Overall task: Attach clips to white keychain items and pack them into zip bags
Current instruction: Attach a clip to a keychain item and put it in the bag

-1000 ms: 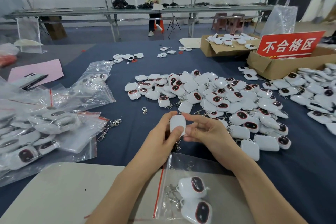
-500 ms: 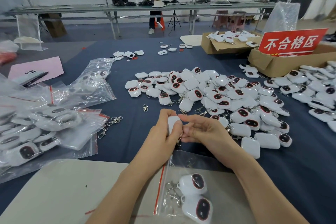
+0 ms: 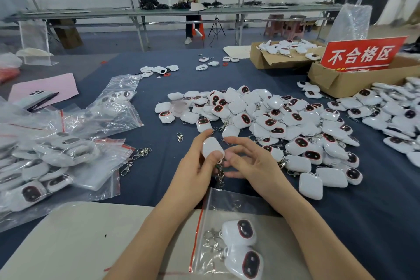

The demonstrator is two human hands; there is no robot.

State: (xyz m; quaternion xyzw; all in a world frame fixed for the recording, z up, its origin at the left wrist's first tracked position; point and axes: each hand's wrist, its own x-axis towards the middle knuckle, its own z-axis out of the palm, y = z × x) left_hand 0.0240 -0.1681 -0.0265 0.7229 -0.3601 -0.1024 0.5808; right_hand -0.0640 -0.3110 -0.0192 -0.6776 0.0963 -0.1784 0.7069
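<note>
— So, where is the piece being worked on?
— Just on the near side of the pile (image 3: 272,120), lifted off the blue cloth. The left hand (image 3: 195,166) grips one white keychain (image 3: 212,146), thumb across its plain face, fingers curled behind.
— And the clip?
— A metal clip (image 3: 220,175) hangs from its lower end. I judge the attaching is done or nearly so. Held upright like that, the clip dangles free and is easy to check.
— What about the right hand?
— The right hand (image 3: 252,161) sits just beside the keychain, fingers loosely bent and spread, holding nothing I can see. Whether a fingertip touches it, I cannot tell.
— Where does it go next?
— Probably into the zip bag (image 3: 218,207), which lies nearer the person than the pile, under the forearms. Two packed keychains (image 3: 241,232) are already inside it, so the drop is short.
— Any spares?
— One loose clip (image 3: 179,137) lies just left of the pile, and the filled bags (image 3: 56,154) are farther left.
</note>
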